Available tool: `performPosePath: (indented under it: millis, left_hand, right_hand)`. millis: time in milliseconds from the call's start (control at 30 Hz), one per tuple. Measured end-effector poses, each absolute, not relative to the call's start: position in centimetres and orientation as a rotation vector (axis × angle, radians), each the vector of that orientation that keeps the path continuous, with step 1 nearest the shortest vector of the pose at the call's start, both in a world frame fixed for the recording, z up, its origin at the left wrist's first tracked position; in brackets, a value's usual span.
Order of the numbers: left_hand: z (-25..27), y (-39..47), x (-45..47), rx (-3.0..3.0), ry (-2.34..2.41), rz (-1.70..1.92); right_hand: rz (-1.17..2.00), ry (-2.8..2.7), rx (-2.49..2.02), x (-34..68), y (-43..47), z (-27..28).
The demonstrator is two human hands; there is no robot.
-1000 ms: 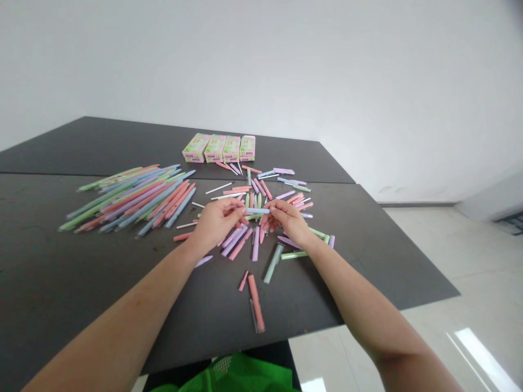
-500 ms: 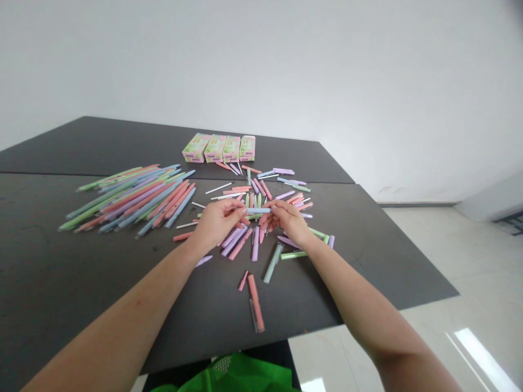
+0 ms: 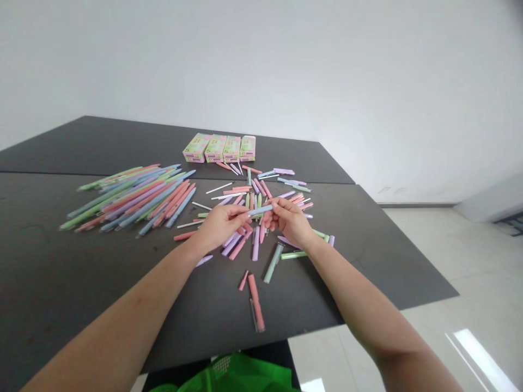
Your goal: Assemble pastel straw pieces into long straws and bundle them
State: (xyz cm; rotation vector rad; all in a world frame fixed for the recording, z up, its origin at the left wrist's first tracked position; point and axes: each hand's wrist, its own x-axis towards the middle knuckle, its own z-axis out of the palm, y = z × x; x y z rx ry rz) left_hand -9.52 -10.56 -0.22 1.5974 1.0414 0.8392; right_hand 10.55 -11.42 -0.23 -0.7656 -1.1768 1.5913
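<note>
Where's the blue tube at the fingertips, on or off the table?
Blue tube off the table: left hand holds one end, right hand the other.

Soft light brightens the wall [image 3: 347, 81]; the glossy floor [image 3: 429, 245] throws back white glare at lower right. Shadow darkens the table [image 3: 196, 316] beside the right forearm [image 3: 351, 299], stretched by wide-angle distortion. The blue pen part [image 3: 260, 210] looks slightly blurred.

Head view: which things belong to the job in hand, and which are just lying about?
Belong to it, by the look of it:
- blue pen piece, between left hand and right hand
- loose pen parts around the hands
- thin white sticks among them

Probably just lying by at this moment:
- pen heap to the left
- row of boxes behind
</note>
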Motion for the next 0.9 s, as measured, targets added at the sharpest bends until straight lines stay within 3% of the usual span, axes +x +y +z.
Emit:
performPosePath:
  millis: [233, 533, 900]
  left_hand:
    - [-0.4, -10.7, -9.3, 1.649, 0.955, 0.699]
    - [-0.4, -10.2, -9.5, 1.464, 0.985, 0.892]
    - [-0.3, -10.3, -9.1, 1.034, 0.797, 0.973]
  right_hand:
    - [1.563, -1.131, -0.85, 10.6, -11.2, 0.2]
    - [0.488, -1.941, -1.478, 12.1, -10.1, -1.1]
    - [0.179, -2.334, -1.663, 10.8, -11.2, -0.3]
